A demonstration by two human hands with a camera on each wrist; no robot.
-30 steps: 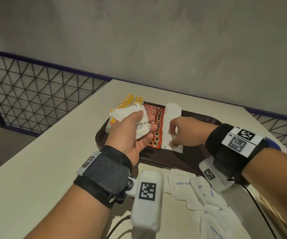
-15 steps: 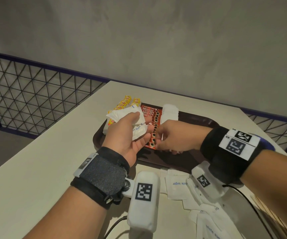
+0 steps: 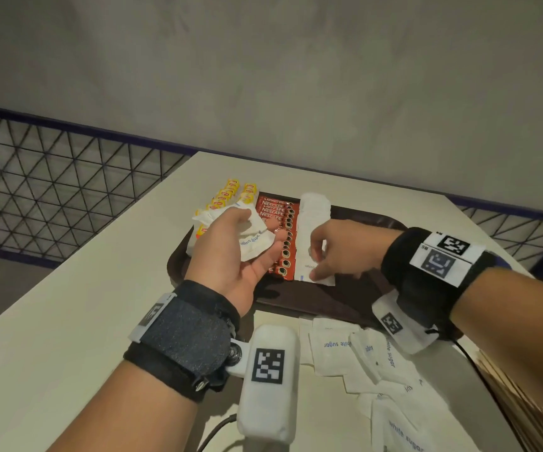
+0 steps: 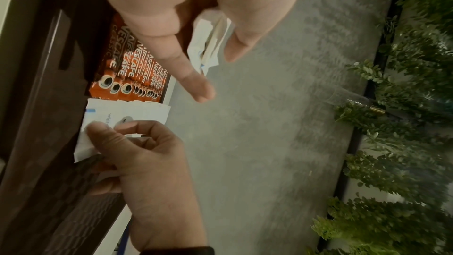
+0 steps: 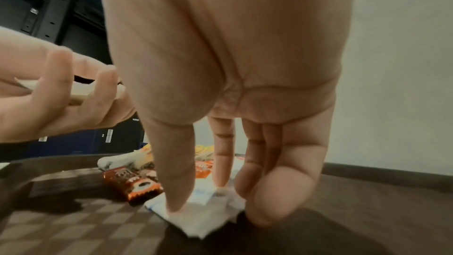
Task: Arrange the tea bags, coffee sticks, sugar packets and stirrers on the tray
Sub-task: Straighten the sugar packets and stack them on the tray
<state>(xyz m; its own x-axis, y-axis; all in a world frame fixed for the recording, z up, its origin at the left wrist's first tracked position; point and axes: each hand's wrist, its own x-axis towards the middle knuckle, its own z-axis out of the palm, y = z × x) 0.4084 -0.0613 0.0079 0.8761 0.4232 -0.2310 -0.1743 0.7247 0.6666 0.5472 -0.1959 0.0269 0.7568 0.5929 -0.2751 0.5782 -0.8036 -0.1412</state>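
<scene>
A dark brown tray (image 3: 329, 301) holds yellow tea bags (image 3: 227, 194), red coffee sticks (image 3: 275, 210) and a lapped row of white sugar packets (image 3: 312, 216). My left hand (image 3: 262, 228) hovers over the tray's left part and grips a bunch of sugar packets (image 3: 252, 238) between thumb and fingers. At the near end of the row my right hand (image 3: 314, 264) pinches the nearest sugar packet (image 5: 203, 220) with thumb and forefinger; the packet lies down on the tray. Its other fingers are curled in.
Several loose sugar packets (image 3: 361, 353) lie on the pale table (image 3: 84, 305) in front of the tray. Wooden stirrers (image 3: 524, 415) show at the lower right edge. A mesh railing (image 3: 51, 177) runs along the table's left side, a grey wall behind.
My right hand went left to the bunch in my left hand, then came back to the near end of the row with a packet. The left hand has barely moved.
</scene>
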